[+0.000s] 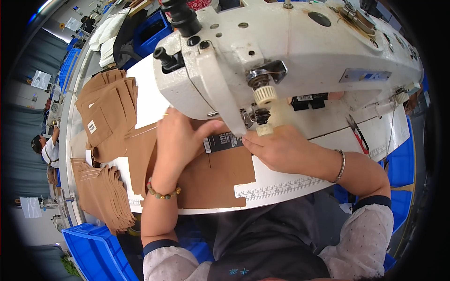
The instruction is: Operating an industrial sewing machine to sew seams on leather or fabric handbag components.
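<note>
The left hand [180, 138] lies spread over brown fabric [215, 180], the right hand [281, 150] at the black label [226, 142], pinch unclear, seemingly steadying both flat beneath the sewing machine [281, 44]

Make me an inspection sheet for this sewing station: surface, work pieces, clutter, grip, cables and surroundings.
Surface: white table, ruler scale along its front edge.
Job's things: brown fabric and black label at the sewing machine.
Clutter: red-handled snips and black packet at right; brown fabric stacks at left.
Grip: left hand spread on the fabric; right hand fingertips at the label's right end, closure unclear.
Cables: nothing seen.
Surroundings: blue bins; co-worker at far left.
</note>
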`<state>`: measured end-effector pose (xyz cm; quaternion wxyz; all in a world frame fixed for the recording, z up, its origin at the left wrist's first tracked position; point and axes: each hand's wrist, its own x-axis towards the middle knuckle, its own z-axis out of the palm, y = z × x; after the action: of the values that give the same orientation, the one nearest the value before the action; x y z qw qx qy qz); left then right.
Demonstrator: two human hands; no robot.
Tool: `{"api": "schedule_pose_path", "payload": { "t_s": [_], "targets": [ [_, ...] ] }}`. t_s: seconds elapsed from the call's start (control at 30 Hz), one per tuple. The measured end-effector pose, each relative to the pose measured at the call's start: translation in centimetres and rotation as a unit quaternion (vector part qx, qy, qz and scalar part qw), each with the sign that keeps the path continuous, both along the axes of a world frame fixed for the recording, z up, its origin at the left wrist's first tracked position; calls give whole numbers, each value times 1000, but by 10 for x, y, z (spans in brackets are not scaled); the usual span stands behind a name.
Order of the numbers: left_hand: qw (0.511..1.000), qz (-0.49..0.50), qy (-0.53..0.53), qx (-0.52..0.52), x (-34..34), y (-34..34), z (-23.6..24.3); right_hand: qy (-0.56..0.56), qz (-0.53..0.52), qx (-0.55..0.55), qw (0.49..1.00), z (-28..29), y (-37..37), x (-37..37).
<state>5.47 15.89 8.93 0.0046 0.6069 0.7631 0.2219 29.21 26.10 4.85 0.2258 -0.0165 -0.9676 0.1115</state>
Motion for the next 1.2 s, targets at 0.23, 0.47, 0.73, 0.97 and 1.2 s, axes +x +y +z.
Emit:
{"api": "schedule_pose_path", "payload": {
  "t_s": [0.23,0.47,0.73,0.97,1.2],
  "targets": [
    [987,57,-145,-27,-27,-6,9,-2,-17,0,1000,9,-2,-2],
    [973,-116,160,119,24,-31,47,-2,-14,9,1000,3,0,2],
    [981,-145,125,-31,68,-49,17,-24,-18,-21,999,3,-2,2],
    [988,-139,60,-32,69,-51,-14,-17,-15,-40,999,7,-2,2],
    [979,-166,118,-1,71,-47,-8,-20,-12,-40,999,4,1,2]
  ]
}}
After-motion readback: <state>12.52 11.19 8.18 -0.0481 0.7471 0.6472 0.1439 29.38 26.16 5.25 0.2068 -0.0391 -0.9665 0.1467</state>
